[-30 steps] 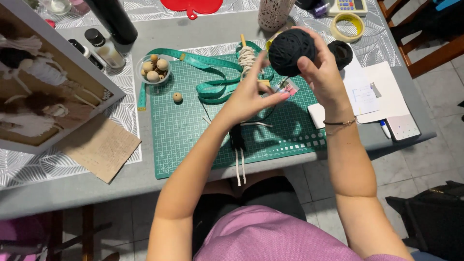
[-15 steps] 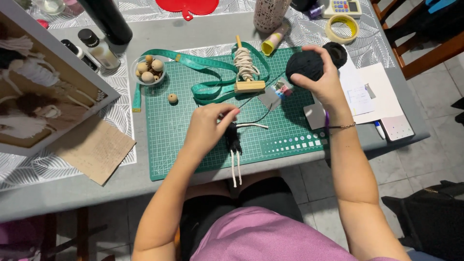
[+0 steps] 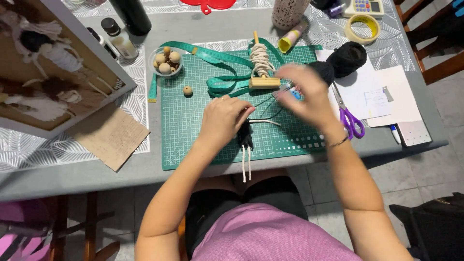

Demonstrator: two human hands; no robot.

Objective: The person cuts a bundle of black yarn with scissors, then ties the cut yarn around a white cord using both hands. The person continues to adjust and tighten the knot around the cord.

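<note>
While the left hand (image 3: 223,117) presses down at the centre of the green cutting mat (image 3: 193,130), its fingers close narrowly on the top of a small black yarn tassel (image 3: 245,137) with two cream cords (image 3: 246,165) trailing toward six o'clock over the table edge. The tassel looks dark, fuzzy and short, with a thin black strand running from it toward two o'clock. The right hand (image 3: 307,96) is motion-blurred at about three o'clock of the left; whether it pinches that strand I cannot tell. At one o'clock lies a ball of black yarn (image 3: 346,59), purple-handled scissors (image 3: 349,118) just beside the right wrist.
</note>
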